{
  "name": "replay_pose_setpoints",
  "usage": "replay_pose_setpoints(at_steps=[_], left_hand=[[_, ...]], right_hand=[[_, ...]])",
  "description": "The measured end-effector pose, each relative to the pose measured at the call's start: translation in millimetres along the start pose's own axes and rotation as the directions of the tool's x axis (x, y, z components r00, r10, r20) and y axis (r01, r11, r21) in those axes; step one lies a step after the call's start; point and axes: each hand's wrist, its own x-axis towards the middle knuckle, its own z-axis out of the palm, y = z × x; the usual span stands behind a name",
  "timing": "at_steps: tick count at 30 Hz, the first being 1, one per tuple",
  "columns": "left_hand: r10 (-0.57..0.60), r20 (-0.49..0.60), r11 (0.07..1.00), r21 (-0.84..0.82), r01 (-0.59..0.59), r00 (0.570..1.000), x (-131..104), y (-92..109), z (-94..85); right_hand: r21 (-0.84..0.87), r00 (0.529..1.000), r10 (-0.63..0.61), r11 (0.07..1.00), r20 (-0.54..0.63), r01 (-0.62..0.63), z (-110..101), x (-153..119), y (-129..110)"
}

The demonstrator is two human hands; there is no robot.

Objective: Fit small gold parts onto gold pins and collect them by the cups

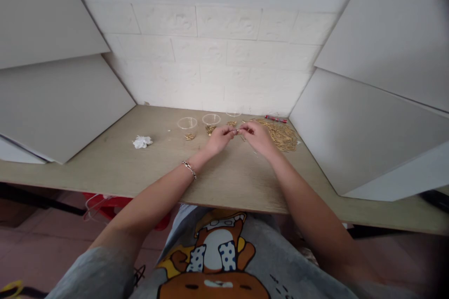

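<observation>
Over the middle of the table, my left hand point(221, 138) and my right hand point(257, 134) meet with pinched fingertips. Whatever lies between the fingers is too small to make out. Just right of my right hand spreads a large heap of thin gold-coloured metal pins point(283, 136). Beside my left hand lies a small pile of short gold-coloured pieces point(210, 130), partly covered by the hand. Another little gold pile point(190, 136) sits farther left, and a third point(231, 123) is behind the fingertips. A few loose pins lie under my right hand.
Clear round plastic lids or dishes point(187, 123) stand in a row near the wall. A red marker-like tube point(276, 119) lies behind the heap. Crumpled white tissue point(142, 141) is at the left. Pale panels point(379, 126) enclose both sides; a red stool point(112, 203) is below the table.
</observation>
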Motion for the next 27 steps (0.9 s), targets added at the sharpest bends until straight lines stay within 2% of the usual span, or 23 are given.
replay_pose_setpoints(at_steps=[13, 21, 27], left_hand=[[0.036, 0.002, 0.999, 0.026, -0.036, 0.999, 2.1, -4.1, -0.1], [0.100, -0.050, 0.950, 0.302, -0.081, 0.994, -0.6, 0.8, -0.9], [0.144, -0.048, 0.911, 0.397, -0.113, 0.988, -2.4, 3.2, -1.2]], right_hand=[[0.061, 1.000, -0.021, 0.998, 0.016, 0.020, 0.4, 0.6, 4.8], [0.022, 0.999, -0.013, 1.000, 0.037, 0.012, -0.6, -0.9, -0.7], [0.007, 0.999, 0.013, 1.000, 0.032, -0.014, 0.6, -2.1, -2.9]])
